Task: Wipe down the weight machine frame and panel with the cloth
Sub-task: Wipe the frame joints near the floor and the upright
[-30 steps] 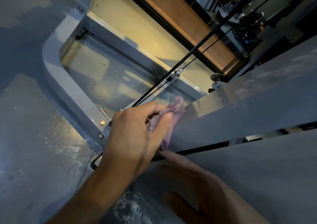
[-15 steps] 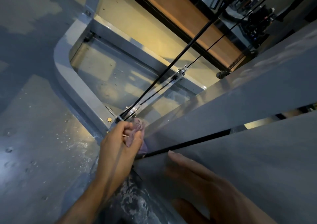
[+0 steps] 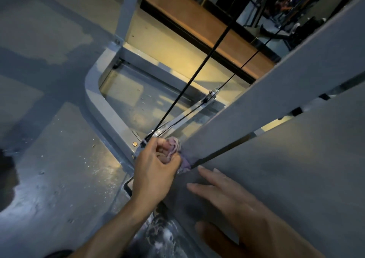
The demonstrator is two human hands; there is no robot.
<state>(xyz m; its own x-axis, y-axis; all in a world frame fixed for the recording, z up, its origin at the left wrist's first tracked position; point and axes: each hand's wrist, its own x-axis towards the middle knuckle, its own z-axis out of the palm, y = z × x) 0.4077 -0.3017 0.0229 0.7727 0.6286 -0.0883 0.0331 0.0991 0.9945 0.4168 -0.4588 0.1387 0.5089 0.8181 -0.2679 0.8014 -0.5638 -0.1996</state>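
My left hand (image 3: 156, 170) is closed around a bunched purple cloth (image 3: 174, 146) and presses it against the low end of the grey upright frame bar (image 3: 276, 91), close to where it meets the base. My right hand (image 3: 233, 204) lies flat with fingers spread on the grey panel (image 3: 296, 168) just right of the cloth. A dark narrow gap runs between the bar and the panel. Part of the cloth is hidden under my left fingers.
The curved grey base frame (image 3: 98, 107) rings a patch of floor. Two black cables (image 3: 189, 84) slant down to a pulley bracket (image 3: 211, 95) near the cloth. A brass bolt (image 3: 135, 144) sits left of my left hand. The grey floor (image 3: 59, 159) is speckled with white residue.
My left hand with the cloth slid down the frame bar toward the base and stays there now. My right hand kept flat on the panel. The camera view shifted.
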